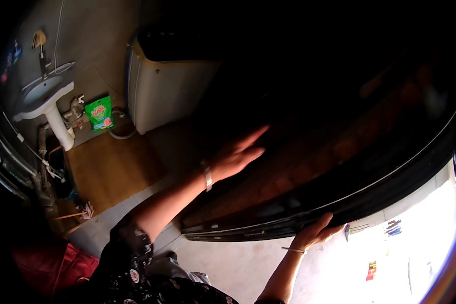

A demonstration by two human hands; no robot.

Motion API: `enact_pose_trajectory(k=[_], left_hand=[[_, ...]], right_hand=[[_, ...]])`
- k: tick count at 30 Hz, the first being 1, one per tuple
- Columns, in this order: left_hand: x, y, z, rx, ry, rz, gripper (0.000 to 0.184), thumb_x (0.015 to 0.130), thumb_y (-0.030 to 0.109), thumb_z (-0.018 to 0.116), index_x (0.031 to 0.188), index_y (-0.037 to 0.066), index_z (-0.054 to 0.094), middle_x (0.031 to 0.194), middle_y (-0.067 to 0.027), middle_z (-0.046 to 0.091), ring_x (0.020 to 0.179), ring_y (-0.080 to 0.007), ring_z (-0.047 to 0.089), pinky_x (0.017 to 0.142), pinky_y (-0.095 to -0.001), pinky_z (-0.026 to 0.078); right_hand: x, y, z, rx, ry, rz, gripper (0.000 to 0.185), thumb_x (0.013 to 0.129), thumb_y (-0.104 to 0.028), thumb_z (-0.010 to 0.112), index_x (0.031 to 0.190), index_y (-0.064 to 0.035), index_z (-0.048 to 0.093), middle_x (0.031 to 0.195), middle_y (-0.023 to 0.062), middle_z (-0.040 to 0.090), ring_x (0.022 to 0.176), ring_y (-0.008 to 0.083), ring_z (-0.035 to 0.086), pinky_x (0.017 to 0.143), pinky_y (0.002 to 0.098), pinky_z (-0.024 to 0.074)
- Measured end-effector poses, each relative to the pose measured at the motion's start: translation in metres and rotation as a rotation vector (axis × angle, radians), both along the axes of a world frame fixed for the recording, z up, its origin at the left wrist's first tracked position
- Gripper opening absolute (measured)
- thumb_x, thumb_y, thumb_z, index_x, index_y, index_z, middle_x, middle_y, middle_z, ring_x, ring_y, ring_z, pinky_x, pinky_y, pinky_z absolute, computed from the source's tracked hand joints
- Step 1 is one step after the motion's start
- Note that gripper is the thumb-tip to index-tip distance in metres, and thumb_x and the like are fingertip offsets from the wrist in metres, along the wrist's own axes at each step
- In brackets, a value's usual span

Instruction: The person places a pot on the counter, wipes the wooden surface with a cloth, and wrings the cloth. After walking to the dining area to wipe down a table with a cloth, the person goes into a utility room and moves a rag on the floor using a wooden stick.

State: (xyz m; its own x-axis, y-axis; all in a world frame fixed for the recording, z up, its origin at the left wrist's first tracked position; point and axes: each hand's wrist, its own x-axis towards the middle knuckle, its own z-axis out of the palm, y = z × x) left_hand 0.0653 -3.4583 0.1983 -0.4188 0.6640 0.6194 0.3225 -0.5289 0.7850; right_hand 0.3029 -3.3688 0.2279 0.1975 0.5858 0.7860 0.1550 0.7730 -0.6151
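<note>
My left hand reaches over a dark area with its fingers apart and nothing in them. A light-coloured bracelet is on that wrist. What lies beyond the fingertips is too dark to make out. My right hand is at the lower edge of a large dark door, which has a thin pale line along its rim. The thumb lies against that edge and the fingers rest round it, partly hidden. A thin bracelet circles the right wrist too.
At the left stand a white pedestal washbasin, a green packet and a white box-shaped appliance. A brown mat covers the floor there. A red cloth-like item is at lower left. Bright daylight fills the lower right.
</note>
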Motion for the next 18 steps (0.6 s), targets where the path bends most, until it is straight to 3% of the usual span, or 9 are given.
enact_pose_trajectory(k=[4, 6, 8, 13, 18], left_hand=[[0.003, 0.059, 0.117, 0.11, -0.106, -0.243, 0.058, 0.085, 0.023, 0.05, 0.135, 0.01, 0.023, 0.136, -0.0089, 0.03, 0.122, -0.023, 0.033, 0.098, -0.0338, 0.031], [-0.003, 0.117, 0.144, 0.201, 0.053, -0.131, 0.057, 0.084, 0.017, 0.049, 0.135, 0.01, 0.024, 0.135, -0.011, 0.032, 0.122, -0.0238, 0.033, 0.098, -0.0332, 0.03], [0.007, 0.128, 0.178, 0.193, 0.025, -0.241, 0.06, 0.08, 0.014, 0.051, 0.134, 0.009, 0.025, 0.133, -0.013, 0.035, 0.122, -0.0248, 0.034, 0.099, -0.0329, 0.029], [0.013, 0.189, 0.219, 0.263, 0.042, -0.213, 0.057, 0.074, 0.01, 0.054, 0.128, 0.003, 0.037, 0.122, -0.0145, 0.048, 0.111, -0.0228, 0.046, 0.093, -0.0305, 0.035], [0.008, 0.195, 0.209, 0.258, 0.121, -0.064, 0.044, 0.07, 0.006, 0.05, 0.114, 0.003, 0.051, 0.112, -0.0156, 0.054, 0.107, -0.0265, 0.05, 0.088, -0.031, 0.039]], right_hand=[[0.003, 0.002, -0.002, -0.015, -0.036, -0.027, 0.055, 0.087, -0.024, 0.049, 0.128, 0.0045, 0.025, 0.122, 0.0214, 0.04, 0.106, 0.0261, 0.044, 0.09, 0.0335, 0.0381], [0.002, 0.002, -0.001, -0.048, -0.022, -0.006, 0.056, 0.087, -0.025, 0.048, 0.129, 0.0045, 0.024, 0.122, 0.0212, 0.04, 0.106, 0.026, 0.044, 0.089, 0.0333, 0.0383], [0.006, 0.002, -0.005, -0.099, -0.05, -0.052, 0.058, 0.088, -0.026, 0.048, 0.13, 0.0045, 0.022, 0.123, 0.0208, 0.039, 0.106, 0.0257, 0.044, 0.088, 0.0324, 0.0392], [0.005, 0.001, -0.004, -0.139, -0.021, -0.003, 0.063, 0.088, -0.028, 0.048, 0.13, 0.0066, 0.017, 0.125, 0.0216, 0.035, 0.108, 0.0266, 0.042, 0.091, 0.0338, 0.0358], [0.002, -0.003, -0.002, -0.171, 0.033, 0.05, 0.068, 0.087, -0.031, 0.048, 0.131, 0.0078, 0.013, 0.127, 0.0226, 0.033, 0.109, 0.027, 0.041, 0.091, 0.0338, 0.0357]])
